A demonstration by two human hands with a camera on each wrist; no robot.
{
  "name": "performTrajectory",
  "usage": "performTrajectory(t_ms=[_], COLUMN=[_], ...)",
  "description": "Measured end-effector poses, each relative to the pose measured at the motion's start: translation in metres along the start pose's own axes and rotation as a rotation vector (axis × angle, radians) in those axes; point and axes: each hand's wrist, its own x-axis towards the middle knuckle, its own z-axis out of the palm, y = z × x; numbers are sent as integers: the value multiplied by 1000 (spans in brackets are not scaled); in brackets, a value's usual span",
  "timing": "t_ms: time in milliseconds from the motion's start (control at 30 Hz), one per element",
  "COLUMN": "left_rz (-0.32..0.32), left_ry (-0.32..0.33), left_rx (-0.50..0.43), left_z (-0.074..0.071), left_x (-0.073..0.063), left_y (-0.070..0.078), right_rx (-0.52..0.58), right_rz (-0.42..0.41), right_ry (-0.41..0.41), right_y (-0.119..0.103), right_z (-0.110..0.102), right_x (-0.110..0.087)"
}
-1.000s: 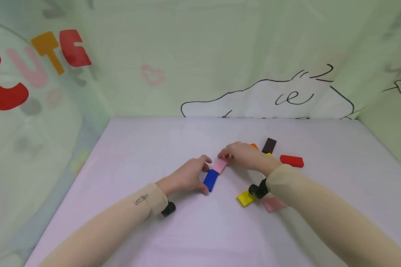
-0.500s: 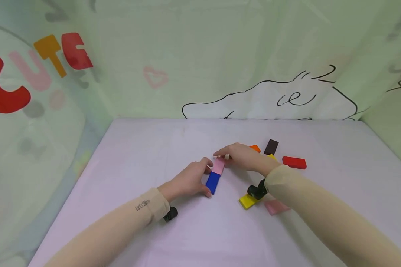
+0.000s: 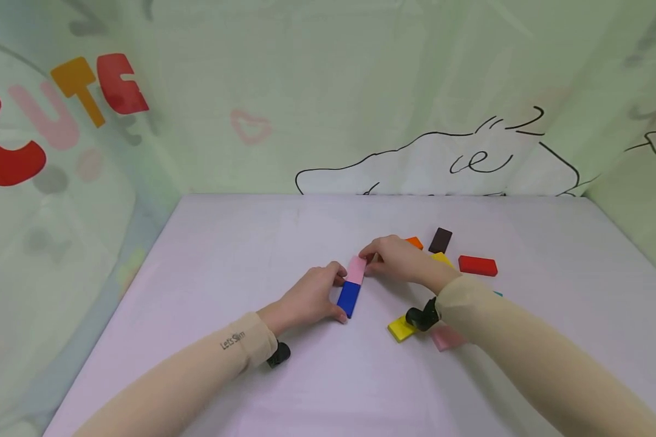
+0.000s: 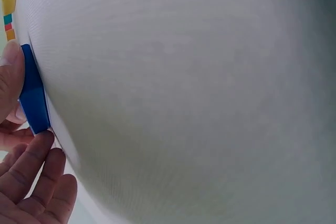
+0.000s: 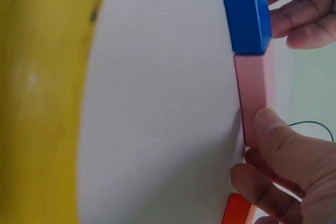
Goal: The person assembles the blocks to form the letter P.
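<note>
A blue rectangular block (image 3: 348,298) and a pink block (image 3: 355,270) lie end to end on the table, their short ends meeting. My left hand (image 3: 311,295) pinches the blue block lengthwise, thumb near its front end and index finger close to the joint. At the far end of the pink block, my right hand (image 3: 401,258) holds it, with the thumb laid against its side in the right wrist view. Around the right hand, an orange block (image 3: 414,243) and a yellow block (image 3: 441,258) are partly hidden.
Farther right lie a dark brown block (image 3: 440,240) and a red block (image 3: 478,265). Beneath my right forearm, another yellow block (image 3: 401,328) and a second pink block (image 3: 446,337) show partly, and a teal sliver (image 3: 498,294) peeks past the sleeve. A printed cloth backdrop (image 3: 361,91) rises behind the table.
The pink block has turned into a straighter line with the blue one. My right fingers have shifted slightly right along its far end; the left hand keeps its grip.
</note>
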Motion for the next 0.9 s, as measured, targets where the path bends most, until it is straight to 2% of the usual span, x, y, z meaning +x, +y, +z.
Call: performTrajectory(t_ms=[300,567,733,900], left_rz=[-41,28,20,6], left_ry=[-36,-44,-37,-31], left_rx=[48,117,122,102], left_z=[-5,-8,-6,-6], left_x=[-3,1,1,-1], left_y=[3,-1,-1,1], right_rx=[-2,53,65,63], right_rz=[5,46,88,88], right_ry=[20,41,44,33], right_y=[1,1,-3,-3], right_z=[-1,3,6,7], right_x=[-6,-11,-11,-12])
